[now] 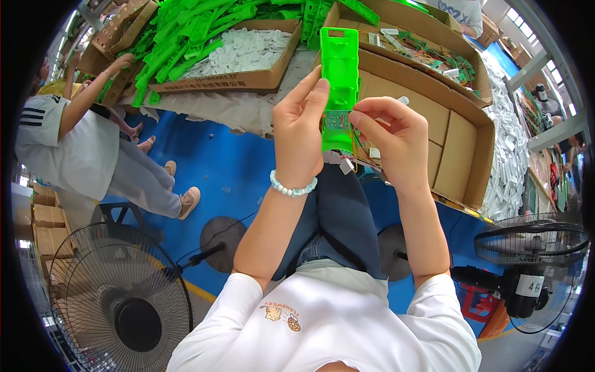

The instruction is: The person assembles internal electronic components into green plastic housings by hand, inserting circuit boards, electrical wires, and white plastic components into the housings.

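A long bright green plastic housing (339,68) stands lengthwise in front of me, its hollow, ribbed inside facing up. My left hand (299,127) is closed round its left side, thumb along the edge. Inside its near part sits a small green circuit board (336,119) with thin coloured wires. Thumb and forefinger of my right hand (400,139) are pinched together at the board's right edge, by the wires; what lies between the fingertips is too small to make out. A white connector (346,165) dangles below the housing's near end.
Ahead, green plastic parts (204,31) pile around a carton of white pieces (248,49). An open cardboard box (462,152) stands right, before another with wired boards (427,56). Fans (136,322) flank me. Someone in a white shirt (74,136) reaches in at left.
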A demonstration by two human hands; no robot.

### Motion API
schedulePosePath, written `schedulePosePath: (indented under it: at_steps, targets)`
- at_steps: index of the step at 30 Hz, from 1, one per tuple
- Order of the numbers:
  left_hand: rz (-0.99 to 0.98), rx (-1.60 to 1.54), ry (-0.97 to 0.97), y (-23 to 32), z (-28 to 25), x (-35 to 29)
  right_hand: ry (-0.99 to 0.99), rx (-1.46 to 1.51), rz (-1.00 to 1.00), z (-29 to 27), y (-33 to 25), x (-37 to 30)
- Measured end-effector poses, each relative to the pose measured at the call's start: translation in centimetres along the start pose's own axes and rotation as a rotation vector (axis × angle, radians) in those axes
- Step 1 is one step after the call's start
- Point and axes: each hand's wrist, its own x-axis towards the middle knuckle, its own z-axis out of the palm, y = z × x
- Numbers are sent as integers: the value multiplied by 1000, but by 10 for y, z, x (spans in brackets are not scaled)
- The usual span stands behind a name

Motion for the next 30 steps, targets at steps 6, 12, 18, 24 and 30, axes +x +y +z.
schedulePosePath:
  at_steps: [6,12,18,24,30]
  targets:
    - [50,-77,-103,-3,-10,-10,65,33,41,3,5,-5]
    - [154,73,-183,-2,-8,-17,21,67,44,-4,4,-3]
    - [205,145,-217,-2,-19,-17,-36,59,29,-4,2,0]
    - [93,67,-168,11,-16,-23,-37,114,48,-2,9,0]
    - [91,33,-176,16,-15,-26,-55,184,40,-2,10,-2]
